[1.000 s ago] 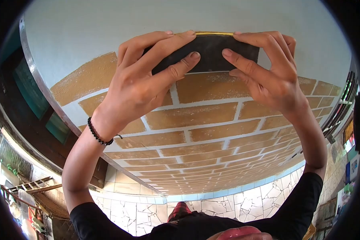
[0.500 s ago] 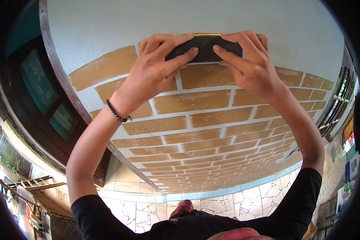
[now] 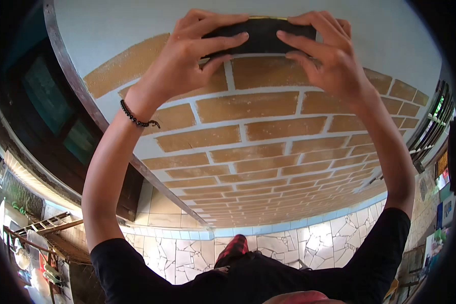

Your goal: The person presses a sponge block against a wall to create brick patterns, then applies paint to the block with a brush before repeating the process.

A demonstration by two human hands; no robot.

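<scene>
Both hands clamp one dark rectangular block flat against the wall, at about 12 o'clock in your view. Your left hand takes the block's left end: fingers lie across its face, the upper ones curling over the top edge, the thumb tucked under at the bottom edge. Your right hand mirrors that grip on the right end, fingers spread across the face and over the top. A thin yellow strip shows along the block's upper edge; you cannot tell from here what it is.

Judging by how it keeps its shape under the pressing fingers, the block is stiff, light enough to hold overhead, and probably a stamp or pad for the painted bricks just below it at 6 o'clock. Hold it by the two short ends as you do now, so pressure stays even.

Both arms reach up and forward, elbows bent outward, wrists cocked back. A beaded bracelet rings the left wrist. A dark window frame stands at 9 o'clock.
</scene>
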